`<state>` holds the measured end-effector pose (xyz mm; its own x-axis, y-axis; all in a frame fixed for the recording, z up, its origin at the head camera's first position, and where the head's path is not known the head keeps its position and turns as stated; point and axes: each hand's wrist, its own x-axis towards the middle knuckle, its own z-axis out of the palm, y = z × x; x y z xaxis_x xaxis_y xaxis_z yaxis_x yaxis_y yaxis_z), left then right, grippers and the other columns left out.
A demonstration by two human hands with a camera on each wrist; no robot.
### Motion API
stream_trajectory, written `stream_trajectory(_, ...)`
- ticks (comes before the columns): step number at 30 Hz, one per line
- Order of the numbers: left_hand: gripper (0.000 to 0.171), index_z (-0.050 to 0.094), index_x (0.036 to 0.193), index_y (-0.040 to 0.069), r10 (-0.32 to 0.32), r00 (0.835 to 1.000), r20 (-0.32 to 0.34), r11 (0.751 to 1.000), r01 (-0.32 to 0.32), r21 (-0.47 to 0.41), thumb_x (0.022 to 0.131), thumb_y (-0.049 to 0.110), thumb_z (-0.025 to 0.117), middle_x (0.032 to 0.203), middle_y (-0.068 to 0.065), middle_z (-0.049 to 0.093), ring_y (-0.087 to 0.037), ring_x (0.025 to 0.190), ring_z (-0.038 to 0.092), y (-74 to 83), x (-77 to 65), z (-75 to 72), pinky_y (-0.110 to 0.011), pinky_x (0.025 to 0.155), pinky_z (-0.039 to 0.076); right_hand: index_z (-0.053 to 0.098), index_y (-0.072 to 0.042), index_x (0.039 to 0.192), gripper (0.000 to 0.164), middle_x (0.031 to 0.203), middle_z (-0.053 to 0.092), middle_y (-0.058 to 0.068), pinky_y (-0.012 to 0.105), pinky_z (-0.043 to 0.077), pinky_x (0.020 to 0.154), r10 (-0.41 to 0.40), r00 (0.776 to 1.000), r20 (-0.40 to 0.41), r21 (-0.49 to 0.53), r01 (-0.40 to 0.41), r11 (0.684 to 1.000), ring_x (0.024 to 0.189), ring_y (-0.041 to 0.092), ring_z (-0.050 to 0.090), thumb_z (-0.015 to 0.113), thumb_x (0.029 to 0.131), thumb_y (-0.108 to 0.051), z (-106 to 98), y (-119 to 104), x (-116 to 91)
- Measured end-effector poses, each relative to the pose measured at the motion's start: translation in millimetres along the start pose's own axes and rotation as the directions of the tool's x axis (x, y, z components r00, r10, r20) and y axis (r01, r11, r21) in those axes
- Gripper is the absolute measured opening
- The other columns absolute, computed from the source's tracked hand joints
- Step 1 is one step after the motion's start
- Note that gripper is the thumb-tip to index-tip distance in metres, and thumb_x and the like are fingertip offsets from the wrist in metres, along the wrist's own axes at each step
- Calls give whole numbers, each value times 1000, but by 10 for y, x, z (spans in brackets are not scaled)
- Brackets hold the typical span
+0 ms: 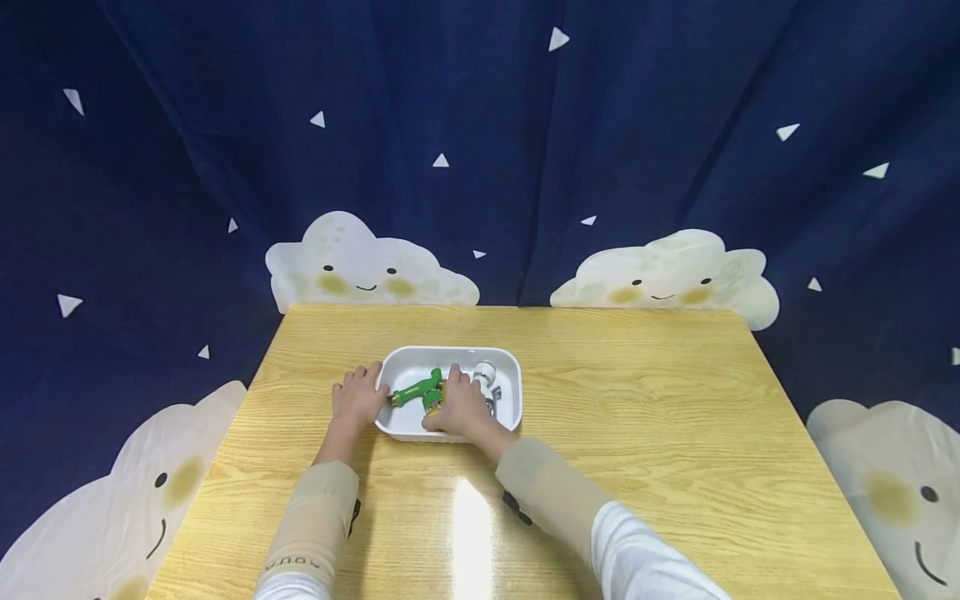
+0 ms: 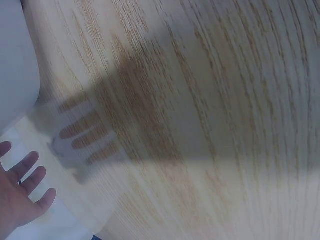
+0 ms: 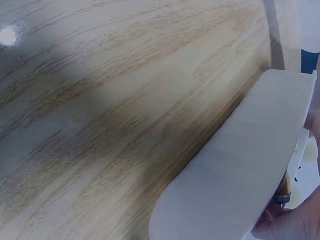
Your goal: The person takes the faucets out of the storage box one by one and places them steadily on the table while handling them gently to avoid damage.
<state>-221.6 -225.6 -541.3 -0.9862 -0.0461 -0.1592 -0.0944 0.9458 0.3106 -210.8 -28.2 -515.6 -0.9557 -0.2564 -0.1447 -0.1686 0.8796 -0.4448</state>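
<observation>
A white tub (image 1: 406, 435) sits on the wooden table, with taps and fittings lying inside it. My left hand (image 1: 361, 395) is at the tub's left end, touching its rim; in the left wrist view the fingers (image 2: 31, 165) are straight and spread. My right hand (image 1: 463, 408) reaches over the front rim into the tub, its thumb and fingers about a green and yellow part (image 1: 432, 402). Whether it grips this part is hidden. A green tap (image 1: 417, 388) lies to its left. In the right wrist view the thumb (image 3: 285, 225) is close to a brass-coloured piece (image 3: 285, 185).
Right of my right hand, a white fitting with a round end (image 1: 485, 372) and a chrome tap (image 1: 495, 395) lie in the tub. The wooden table (image 1: 637, 400) extends mostly to the right. Behind its far edge hangs a dark blue curtain (image 1: 480, 83) with cloud pictures.
</observation>
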Motion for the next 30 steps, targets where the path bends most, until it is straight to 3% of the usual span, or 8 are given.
stream_trajectory(10,54,31,141,13,6,1000,-1,1000,-6,-8,92,35,36,130,-21,42,-40,119,36,-6,9,-13,-61,95,27,26,4,135,107,118,50,21,44,49,79,-49,999,-1,-21,49,999,105,39,49,78,56,-46,-87,-42,3)
stream_trajectory(19,54,30,141,13,3,1000,2,1000,-3,-9,92,35,36,130,-21,42,-39,119,36,-5,13,-12,-60,95,28,27,3,136,107,113,52,16,41,48,75,-104,994,15,-86,105,991,97,31,49,78,56,-47,-214,-77,3)
stream_trajectory(30,54,30,141,13,2,1000,9,1000,-2,-20,92,34,37,130,-21,42,-39,119,35,-6,1,-4,-60,95,27,23,0,140,109,125,48,17,44,45,87,-108,993,43,-127,113,986,112,35,45,76,58,-47,-371,-35,29)
